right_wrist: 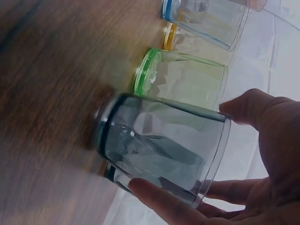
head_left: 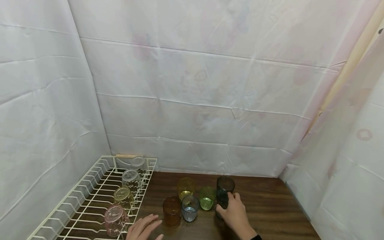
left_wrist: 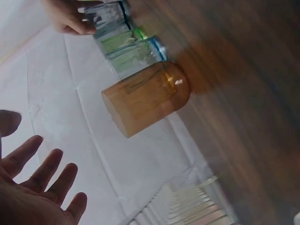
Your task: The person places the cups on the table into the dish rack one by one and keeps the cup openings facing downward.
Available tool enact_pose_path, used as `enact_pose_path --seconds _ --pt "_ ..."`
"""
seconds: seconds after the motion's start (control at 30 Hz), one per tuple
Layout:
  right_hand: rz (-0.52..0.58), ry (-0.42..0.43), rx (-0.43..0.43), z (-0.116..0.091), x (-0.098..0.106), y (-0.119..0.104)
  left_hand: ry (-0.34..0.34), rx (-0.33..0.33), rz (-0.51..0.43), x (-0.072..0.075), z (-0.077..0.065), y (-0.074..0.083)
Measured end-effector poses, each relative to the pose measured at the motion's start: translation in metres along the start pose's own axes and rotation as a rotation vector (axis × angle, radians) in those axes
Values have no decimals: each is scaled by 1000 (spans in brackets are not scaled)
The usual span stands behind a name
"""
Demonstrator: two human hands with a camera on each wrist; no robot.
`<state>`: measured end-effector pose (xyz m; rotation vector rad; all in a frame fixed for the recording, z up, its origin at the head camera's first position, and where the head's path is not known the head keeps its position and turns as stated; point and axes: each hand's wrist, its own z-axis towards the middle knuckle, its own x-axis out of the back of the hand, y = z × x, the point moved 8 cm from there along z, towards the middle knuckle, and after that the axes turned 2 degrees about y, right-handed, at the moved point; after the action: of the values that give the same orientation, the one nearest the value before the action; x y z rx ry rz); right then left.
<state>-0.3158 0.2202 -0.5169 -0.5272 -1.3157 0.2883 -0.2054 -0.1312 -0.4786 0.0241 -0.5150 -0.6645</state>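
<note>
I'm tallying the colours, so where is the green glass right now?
In the head view, the green glass stands on the wooden tabletop, right of centre, between the light blue glass on its left and the dark glass in the right hand.

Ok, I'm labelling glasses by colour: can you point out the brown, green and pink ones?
Brown glass [left_wrist: 146, 99], left wrist view: on its side wall.
Green glass [right_wrist: 185, 78], right wrist view: on its side wall.
Pink glass [head_left: 116, 224], head view: on its side wall.

wire rack [head_left: 78, 218]: 1 | glasses on rack [head_left: 116, 218]: 4 | other glasses [head_left: 172, 213]: 6 | hands [head_left: 144, 229] [head_left: 235, 215]: 2
</note>
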Motion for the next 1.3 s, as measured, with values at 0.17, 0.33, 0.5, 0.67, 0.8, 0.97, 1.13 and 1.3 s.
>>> enact_pose_path --seconds 0.17,0.33,0.5,0.67,0.8,0.97,1.13,1.3 --pt "90 32 0 -6 12 -3 12 -97 -6 -2 17 11" --pt "194 57 -18 -14 25 -8 14 -127 -30 -1 36 21" --pt "324 118 -10 -22 38 -18 -41 -91 -76 -3 50 26" --pt "563 170 -12 -31 39 -26 -79 -70 -91 -8 56 29" --pt "928 60 -53 -38 24 -31 -100 -37 -91 -14 59 27" --pt "1458 -203 39 -52 5 -52 -121 -17 -75 -21 61 21" --pt "1852 -581 171 -68 -5 -78 -117 -28 -90 -23 62 20" --pt "2039 -767 197 -76 -12 -93 -136 -30 -103 -24 63 23"
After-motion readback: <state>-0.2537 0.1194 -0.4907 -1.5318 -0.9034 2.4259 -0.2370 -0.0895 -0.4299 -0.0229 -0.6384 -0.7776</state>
